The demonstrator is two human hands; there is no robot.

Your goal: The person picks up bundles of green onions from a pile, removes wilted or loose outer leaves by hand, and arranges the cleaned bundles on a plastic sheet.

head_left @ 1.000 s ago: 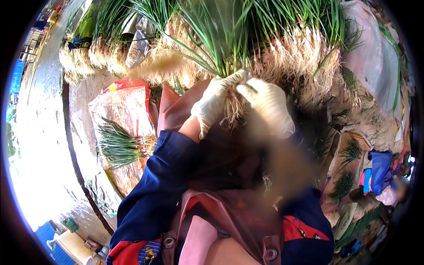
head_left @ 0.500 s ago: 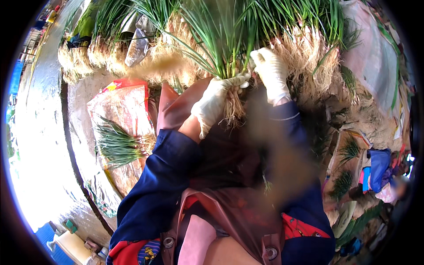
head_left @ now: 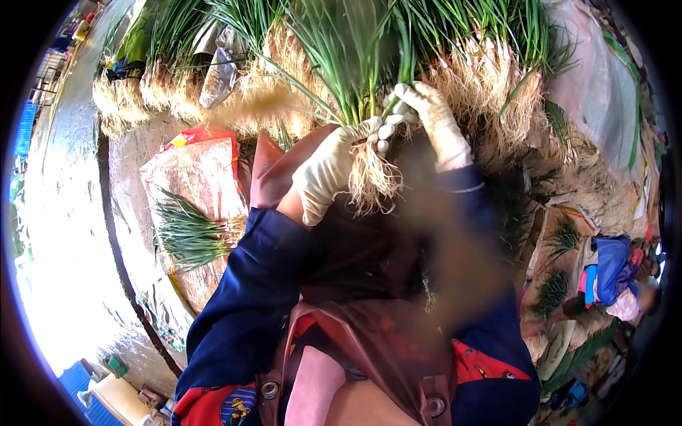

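Note:
My left hand (head_left: 325,170), in a white glove, is closed around the base of a bunch of spring onions (head_left: 373,177). Pale roots hang below its fingers, and long green leaves rise above them. My right hand (head_left: 435,121), gloved the same way, sits just to the right with its fingertips close to the left hand's. Its fingers are closed on a green spring onion stalk (head_left: 406,53) at the bunch's right side. A blurred brown patch in front of the lens covers part of my right forearm.
Piles of rooted spring onions (head_left: 483,89) line the far side. A smaller bunch (head_left: 190,231) lies on a red and white plastic sack (head_left: 192,160) at left. Pale sheeting (head_left: 597,85) is at far right, with a blue cloth bundle (head_left: 612,266) below it.
My left hand has shifted slightly left and down, and more of the bunch's roots show. My right hand has moved left, and its fingers have bent in around the stalk.

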